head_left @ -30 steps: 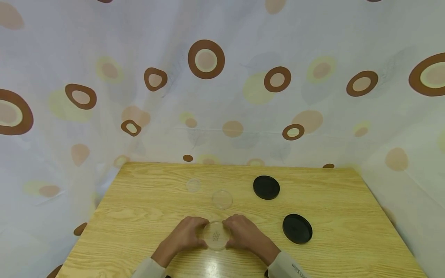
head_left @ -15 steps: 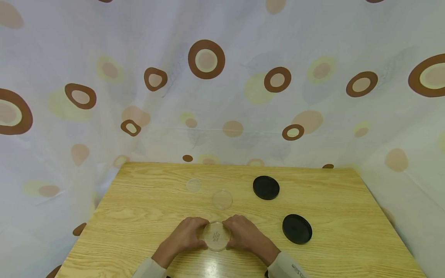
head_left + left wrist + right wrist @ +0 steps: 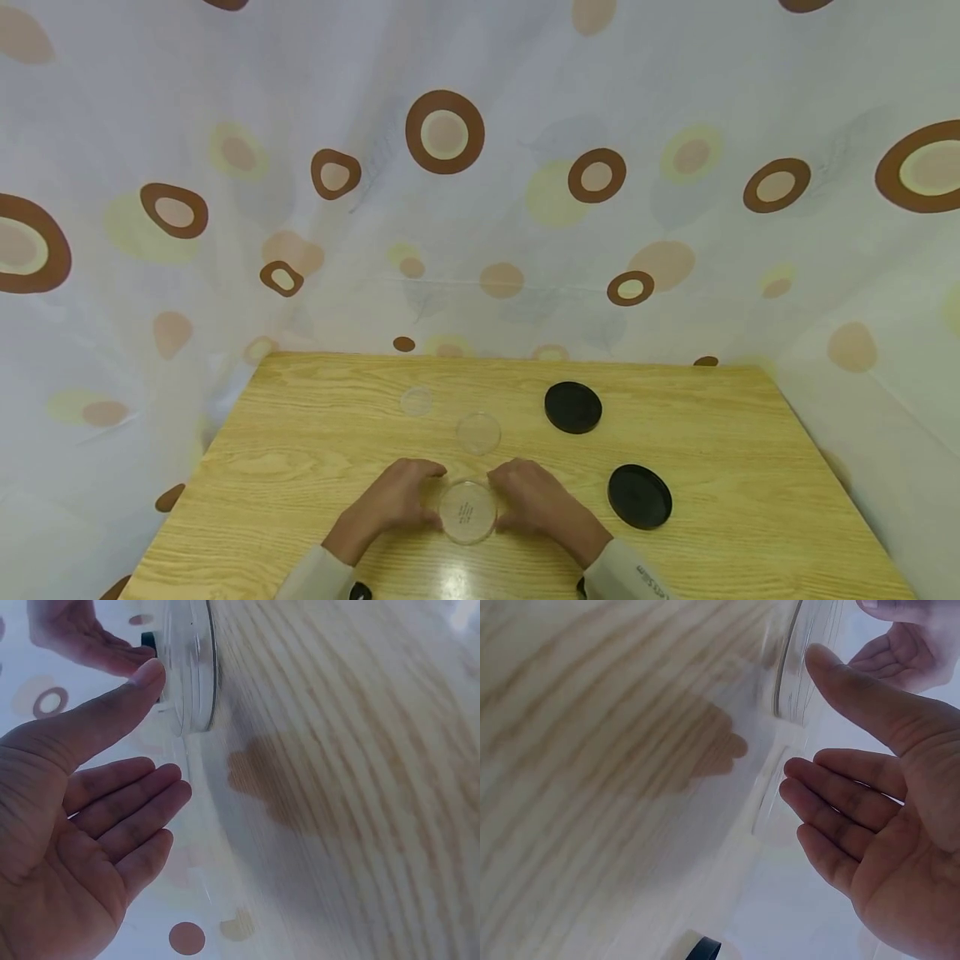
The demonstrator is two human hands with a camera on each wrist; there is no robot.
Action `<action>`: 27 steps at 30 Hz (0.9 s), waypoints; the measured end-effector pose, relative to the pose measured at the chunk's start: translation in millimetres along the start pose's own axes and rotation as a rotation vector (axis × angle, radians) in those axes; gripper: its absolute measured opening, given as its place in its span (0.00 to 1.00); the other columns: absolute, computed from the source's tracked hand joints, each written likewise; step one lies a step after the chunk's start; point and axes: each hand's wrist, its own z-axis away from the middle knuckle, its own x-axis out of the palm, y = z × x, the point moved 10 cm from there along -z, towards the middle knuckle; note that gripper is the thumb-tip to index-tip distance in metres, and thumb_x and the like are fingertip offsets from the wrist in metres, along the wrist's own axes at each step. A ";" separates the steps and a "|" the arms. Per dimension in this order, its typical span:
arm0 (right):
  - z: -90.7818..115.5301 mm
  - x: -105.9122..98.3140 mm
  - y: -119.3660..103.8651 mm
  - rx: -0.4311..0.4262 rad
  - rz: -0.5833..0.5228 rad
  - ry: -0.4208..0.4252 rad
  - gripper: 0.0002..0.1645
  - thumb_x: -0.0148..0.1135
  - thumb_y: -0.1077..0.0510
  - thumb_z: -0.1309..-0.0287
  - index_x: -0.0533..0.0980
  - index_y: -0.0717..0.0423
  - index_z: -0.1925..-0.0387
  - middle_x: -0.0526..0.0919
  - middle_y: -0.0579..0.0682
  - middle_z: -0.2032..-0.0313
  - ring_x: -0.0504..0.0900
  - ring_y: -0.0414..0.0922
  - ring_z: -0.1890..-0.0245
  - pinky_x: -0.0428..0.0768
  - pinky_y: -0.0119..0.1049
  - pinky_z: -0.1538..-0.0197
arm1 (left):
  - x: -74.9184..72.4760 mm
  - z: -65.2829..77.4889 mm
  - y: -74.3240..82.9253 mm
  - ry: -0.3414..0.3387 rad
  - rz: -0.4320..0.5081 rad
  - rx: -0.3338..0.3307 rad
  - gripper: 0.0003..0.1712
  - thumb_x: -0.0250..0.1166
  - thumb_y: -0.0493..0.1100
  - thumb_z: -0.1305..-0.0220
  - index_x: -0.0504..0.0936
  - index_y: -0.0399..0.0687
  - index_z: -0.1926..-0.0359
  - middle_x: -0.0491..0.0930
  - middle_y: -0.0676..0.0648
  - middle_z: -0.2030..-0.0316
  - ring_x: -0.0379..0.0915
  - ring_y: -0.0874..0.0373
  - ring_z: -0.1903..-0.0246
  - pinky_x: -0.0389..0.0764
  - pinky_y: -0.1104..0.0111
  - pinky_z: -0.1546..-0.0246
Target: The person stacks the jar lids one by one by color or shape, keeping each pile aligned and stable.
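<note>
Clear, smooth, glass-like dish (image 3: 467, 512) — glossy wood-grain table (image 3: 300, 475) — matt, plastic-looking black discs (image 3: 573, 407)

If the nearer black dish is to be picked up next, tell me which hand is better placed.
The right hand, most likely: the nearer black dish lies on its side, and its fingers grip nothing. The left hand is farther, across the clear dish.

A clear dish (image 3: 467, 510) bears dark lettering; from it, colourless discs (image 3: 478, 433) lie at eleven and twelve o'clock, solid black dishes (image 3: 640, 497) at two and three. Yellow-tan grain streaks the bench (image 3: 300, 467); brown rings plus peach and pale-yellow spots pattern the white sheet (image 3: 480, 229).
</note>
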 end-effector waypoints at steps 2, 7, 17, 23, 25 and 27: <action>-0.4 -1.1 2.8 0.005 0.009 0.000 0.31 0.77 0.49 0.63 0.79 0.58 0.55 0.85 0.50 0.59 0.82 0.47 0.57 0.80 0.42 0.50 | -1.4 -1.5 0.0 0.002 0.000 0.008 0.41 0.80 0.48 0.64 0.78 0.35 0.47 0.80 0.39 0.48 0.76 0.44 0.46 0.76 0.55 0.43; -2.0 -5.8 9.2 0.013 0.023 0.010 0.34 0.77 0.46 0.63 0.79 0.60 0.53 0.85 0.52 0.57 0.81 0.49 0.55 0.79 0.43 0.48 | -2.0 -5.4 -0.8 0.002 -0.022 0.032 0.40 0.79 0.49 0.63 0.78 0.35 0.47 0.81 0.40 0.48 0.76 0.44 0.46 0.76 0.55 0.43; -6.7 -11.7 25.7 0.079 -0.026 0.006 0.37 0.76 0.46 0.59 0.77 0.61 0.49 0.83 0.54 0.52 0.80 0.51 0.50 0.78 0.46 0.45 | -10.1 -20.5 -9.3 0.017 0.027 -0.024 0.37 0.77 0.49 0.55 0.77 0.36 0.45 0.79 0.39 0.46 0.74 0.42 0.44 0.75 0.52 0.43; -11.6 -15.2 42.0 0.146 -0.046 0.031 0.37 0.77 0.47 0.60 0.77 0.61 0.48 0.83 0.55 0.52 0.80 0.52 0.51 0.78 0.45 0.46 | -12.2 -31.4 -10.5 0.032 0.020 -0.016 0.37 0.76 0.48 0.55 0.77 0.35 0.45 0.79 0.38 0.46 0.73 0.42 0.43 0.75 0.53 0.42; -13.4 -15.9 46.0 0.160 -0.054 0.034 0.37 0.77 0.48 0.60 0.77 0.62 0.48 0.83 0.55 0.52 0.80 0.52 0.51 0.79 0.45 0.46 | -12.3 -35.0 -11.4 0.032 0.021 -0.019 0.38 0.77 0.48 0.55 0.76 0.34 0.44 0.78 0.38 0.45 0.73 0.42 0.43 0.75 0.53 0.42; -14.9 -16.2 49.7 0.172 -0.065 0.040 0.36 0.76 0.48 0.59 0.77 0.63 0.48 0.83 0.56 0.52 0.80 0.52 0.51 0.79 0.45 0.47 | -12.4 -38.5 -12.1 0.032 0.027 -0.021 0.38 0.77 0.48 0.55 0.76 0.34 0.44 0.78 0.38 0.45 0.73 0.42 0.43 0.75 0.54 0.42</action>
